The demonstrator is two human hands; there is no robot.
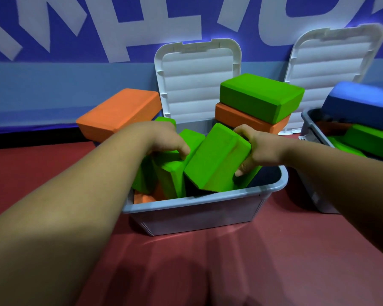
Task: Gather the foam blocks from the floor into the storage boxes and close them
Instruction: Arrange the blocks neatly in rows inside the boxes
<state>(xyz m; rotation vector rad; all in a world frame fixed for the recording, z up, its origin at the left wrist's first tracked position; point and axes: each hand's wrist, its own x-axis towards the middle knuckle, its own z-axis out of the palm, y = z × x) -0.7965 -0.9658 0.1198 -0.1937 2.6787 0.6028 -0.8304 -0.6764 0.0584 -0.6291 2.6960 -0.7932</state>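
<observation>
Forearms: both reach forward over the red floor (274,250) toward the near storage box (197,215)
Right hand (254,149): clasps the end of a tilted green block (212,160), thumb beneath, fingers on top; block half inside the box, its upper end above the rim
Left hand (168,140): fingers curled over the top of an upright green block (170,173) standing in the box, touching the tilted one
Step, as I judge it: seating these 2 blocks; lay them flat rather than on end; nudge the upright one aside to open a gap; keep everything below the rim so the raised lid (197,85) can shut
Not yet boxed: an orange block (119,111) left of the lid; a green-over-orange pair (261,96) to its right; what they rest on, I cannot tell
Second box (305,117): open, off to the right; blocks heaped above its rim
</observation>
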